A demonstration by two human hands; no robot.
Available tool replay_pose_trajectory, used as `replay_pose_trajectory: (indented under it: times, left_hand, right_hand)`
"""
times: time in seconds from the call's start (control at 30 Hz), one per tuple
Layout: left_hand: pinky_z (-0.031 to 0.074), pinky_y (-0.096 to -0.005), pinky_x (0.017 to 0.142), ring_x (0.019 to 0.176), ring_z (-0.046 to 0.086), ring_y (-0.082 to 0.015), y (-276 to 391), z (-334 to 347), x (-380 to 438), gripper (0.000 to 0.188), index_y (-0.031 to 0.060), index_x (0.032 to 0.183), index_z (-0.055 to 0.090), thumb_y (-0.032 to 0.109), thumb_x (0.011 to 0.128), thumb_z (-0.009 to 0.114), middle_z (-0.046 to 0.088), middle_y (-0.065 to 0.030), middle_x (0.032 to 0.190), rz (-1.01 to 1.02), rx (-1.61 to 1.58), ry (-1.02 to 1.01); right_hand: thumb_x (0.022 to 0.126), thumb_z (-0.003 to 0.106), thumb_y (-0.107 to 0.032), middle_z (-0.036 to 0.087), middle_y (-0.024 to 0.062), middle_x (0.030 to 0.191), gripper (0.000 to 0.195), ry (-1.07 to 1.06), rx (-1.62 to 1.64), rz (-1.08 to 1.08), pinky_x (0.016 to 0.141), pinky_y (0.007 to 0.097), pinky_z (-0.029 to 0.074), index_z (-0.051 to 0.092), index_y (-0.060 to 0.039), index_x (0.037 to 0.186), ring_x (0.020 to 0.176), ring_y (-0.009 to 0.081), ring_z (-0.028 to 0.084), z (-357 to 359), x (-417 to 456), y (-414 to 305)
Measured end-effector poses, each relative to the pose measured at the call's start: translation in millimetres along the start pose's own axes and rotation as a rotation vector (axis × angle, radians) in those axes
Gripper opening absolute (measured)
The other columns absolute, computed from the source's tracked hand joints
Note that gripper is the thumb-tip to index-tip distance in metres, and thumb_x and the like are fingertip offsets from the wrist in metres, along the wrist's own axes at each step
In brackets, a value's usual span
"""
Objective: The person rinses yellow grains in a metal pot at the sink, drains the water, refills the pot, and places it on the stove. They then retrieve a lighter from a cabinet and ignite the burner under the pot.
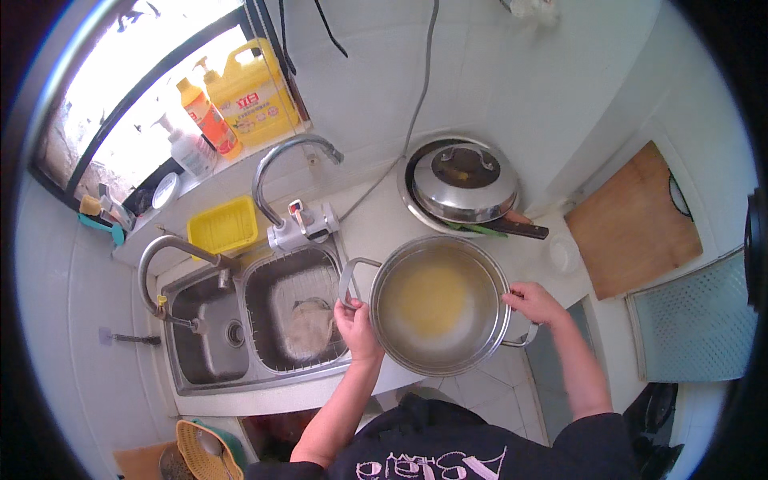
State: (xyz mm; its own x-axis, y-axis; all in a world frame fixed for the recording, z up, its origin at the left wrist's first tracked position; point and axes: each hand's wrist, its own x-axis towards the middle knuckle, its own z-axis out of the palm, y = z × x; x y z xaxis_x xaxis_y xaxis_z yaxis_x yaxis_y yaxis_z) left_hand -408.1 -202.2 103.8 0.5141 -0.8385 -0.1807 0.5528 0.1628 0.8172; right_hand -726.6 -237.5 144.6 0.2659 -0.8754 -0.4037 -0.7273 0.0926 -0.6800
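A wide stainless steel pot (443, 241) is held in front of me over the counter's front edge. Inside it is cloudy liquid, with a yellow layer (433, 294), possibly grain, showing through. My left hand (359, 330) grips the left loop handle (346, 281). On the other side, my right hand (535, 305) holds the pot at its right rim, above the right loop handle (528, 339). The fingers beneath the pot are hidden.
Left is a double-bowl sink (207, 375) with a wire rack and a cloth (309, 327). A curved faucet (259, 180) rises behind it. Behind the pot, a metal basin (408, 201) holds a lidded pan (465, 195) and a dark-handled knife (519, 228). A wooden cutting board (636, 225) leans right.
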Motion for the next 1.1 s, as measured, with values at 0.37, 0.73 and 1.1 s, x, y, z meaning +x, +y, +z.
replay_pose_trajectory:
  times: [0.37,0.73,1.1]
  left_hand:
    - [0.040,-0.0240,0.077,0.089,0.046,-0.0109,13,-28,-1,0.041,0.0046,0.120,0.039,-0.001,0.080,0.047,0.047,-0.0037,0.103,-0.036,0.126,-0.026]
    - [0.040,-0.0218,0.069,0.083,0.044,-0.0092,81,-95,-14,0.039,0.0113,0.115,0.045,-0.001,0.078,0.048,0.044,-0.0025,0.103,0.028,0.353,0.267]
    - [0.040,-0.0208,0.066,0.077,0.045,-0.0085,96,-118,-13,0.033,0.0067,0.107,0.050,-0.002,0.076,0.048,0.048,-0.0014,0.093,0.060,0.386,0.189]
  right_hand:
    - [0.079,0.056,-0.022,0.056,0.0164,0.094,0.026,0.475,-0.428,-0.336,0.077,0.0408,0.043,0.058,-0.0026,0.096,0.089,0.0326,0.053,-79,59,-119]
    - [0.081,0.055,-0.020,0.050,0.0153,0.113,0.035,0.529,-0.597,-0.126,0.083,0.0411,0.044,0.048,-0.0078,0.113,0.100,0.0328,0.051,-86,203,-110]
    - [0.080,0.055,-0.015,0.058,0.0174,0.091,0.020,0.645,-0.415,-0.235,0.073,0.0413,0.045,0.057,-0.0047,0.097,0.087,0.0352,0.055,-94,238,-84]
